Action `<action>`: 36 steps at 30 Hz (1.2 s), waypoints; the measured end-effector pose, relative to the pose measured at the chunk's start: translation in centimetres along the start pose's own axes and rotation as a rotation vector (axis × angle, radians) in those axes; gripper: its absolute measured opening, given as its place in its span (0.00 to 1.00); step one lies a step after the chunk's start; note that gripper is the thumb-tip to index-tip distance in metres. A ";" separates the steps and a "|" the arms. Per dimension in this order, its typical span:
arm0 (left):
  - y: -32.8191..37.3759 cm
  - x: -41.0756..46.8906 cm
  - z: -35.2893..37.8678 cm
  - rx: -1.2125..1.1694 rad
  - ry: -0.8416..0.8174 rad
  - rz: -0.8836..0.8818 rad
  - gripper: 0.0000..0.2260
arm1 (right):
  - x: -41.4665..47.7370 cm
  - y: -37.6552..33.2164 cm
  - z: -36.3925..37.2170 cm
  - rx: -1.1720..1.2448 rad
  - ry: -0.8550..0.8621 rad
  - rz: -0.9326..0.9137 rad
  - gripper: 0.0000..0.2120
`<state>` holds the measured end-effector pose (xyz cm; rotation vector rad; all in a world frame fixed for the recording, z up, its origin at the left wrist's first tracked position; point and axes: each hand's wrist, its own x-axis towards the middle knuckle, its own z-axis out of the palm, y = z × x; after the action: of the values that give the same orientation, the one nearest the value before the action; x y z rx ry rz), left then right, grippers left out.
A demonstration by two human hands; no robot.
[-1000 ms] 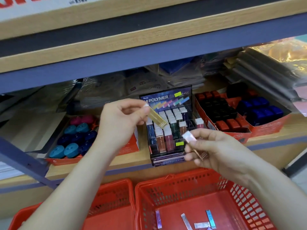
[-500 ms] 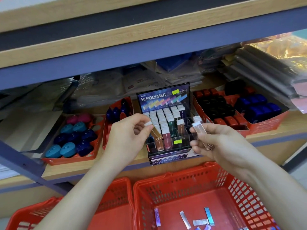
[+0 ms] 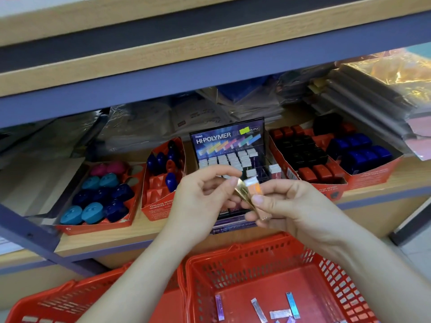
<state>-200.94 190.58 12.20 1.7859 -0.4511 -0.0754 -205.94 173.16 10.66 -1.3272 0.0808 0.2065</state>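
Two slim stick erasers are being held together in mid-air, just in front of the Hi-Polymer display box (image 3: pixel 227 136) on the shelf (image 3: pixel 105 242). The gold eraser (image 3: pixel 243 193) is being pinched at its upper end by the left hand (image 3: pixel 200 201): thumb and index finger pressed together on it, remaining fingers loosely curled. The orange eraser (image 3: pixel 256 188), white tip up, is being gripped by the right hand (image 3: pixel 291 206): thumb laid across the front, other fingers curled behind. The two erasers are touching and crossing at a slight angle. Whether the right thumb is also being pressed onto the gold one cannot be told. Both are being held above the far rim of the red basket (image 3: pixel 233 255), where several foil-sleeved erasers (image 3: pixel 258 308) are lying flat on its floor. A second red basket (image 3: pixel 70 297) is sitting just to its left. The display box is being flanked on both sides by sharpener trays (image 3: pixel 98 226).
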 end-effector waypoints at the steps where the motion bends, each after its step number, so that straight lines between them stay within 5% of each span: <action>1: 0.0 0.0 -0.2 0.013 -0.030 -0.002 0.06 | 0.0 0.0 -0.1 -0.029 0.022 -0.014 0.11; 6: 0.0 0.3 -0.5 0.264 -0.127 0.082 0.09 | -0.1 0.1 0.4 -0.207 0.048 -0.072 0.07; 14: 0.2 1.3 -3.9 0.046 0.242 0.042 0.05 | 0.5 0.5 -1.2 -0.122 0.333 -0.124 0.07; 18: -1.2 0.8 -4.0 0.194 0.241 0.022 0.05 | 0.6 0.7 -1.1 -0.034 0.310 -0.105 0.13; 23: -2.4 0.6 -3.8 0.288 0.253 0.045 0.06 | 0.9 1.2 -0.9 -0.031 0.302 -0.100 0.09; 36: -3.5 1.4 -5.7 0.182 0.336 0.063 0.08 | 1.0 1.0 -1.0 -0.138 0.346 -0.100 0.06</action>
<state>-197.11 196.08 10.63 1.9151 -0.2769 0.3151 -205.14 172.52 9.32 -1.4900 0.2959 -0.1061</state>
